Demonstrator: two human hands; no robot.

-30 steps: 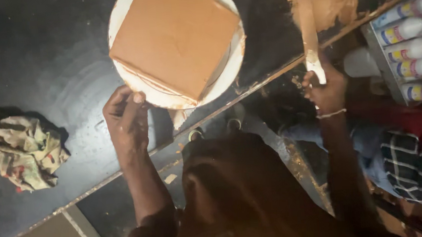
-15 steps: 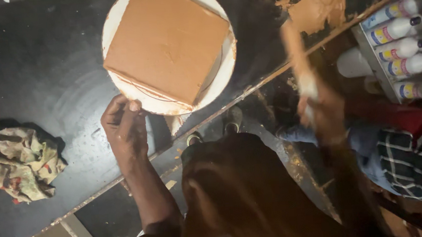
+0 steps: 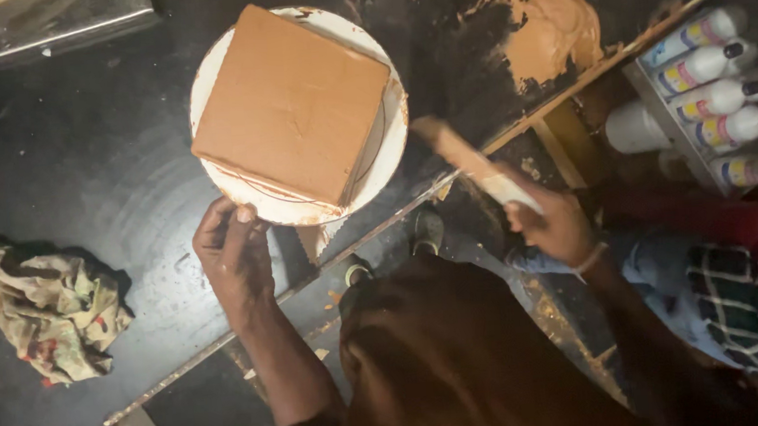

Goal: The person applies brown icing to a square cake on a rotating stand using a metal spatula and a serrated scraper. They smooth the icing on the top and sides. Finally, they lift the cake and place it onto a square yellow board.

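Note:
A square cake coated in smooth brown icing (image 3: 292,112) sits on a round white turntable (image 3: 390,150) on a dark worktop. My left hand (image 3: 232,254) rests at the turntable's near rim, fingers touching its edge. My right hand (image 3: 553,223) grips the handle of a long spatula (image 3: 468,158) smeared with brown icing, its blade pointing up-left toward the cake's right side and apart from it. A heap of brown icing (image 3: 553,27) lies on the worktop at the upper right.
A crumpled patterned cloth (image 3: 43,308) lies at the left. Several white squeeze bottles (image 3: 709,96) lie in a tray at the right. A metal tray (image 3: 54,22) sits at the top left. The worktop's edge (image 3: 380,231) runs diagonally.
My right hand has carried the spatula from the icing heap down and left toward the cake. The left hand stays at the turntable's rim.

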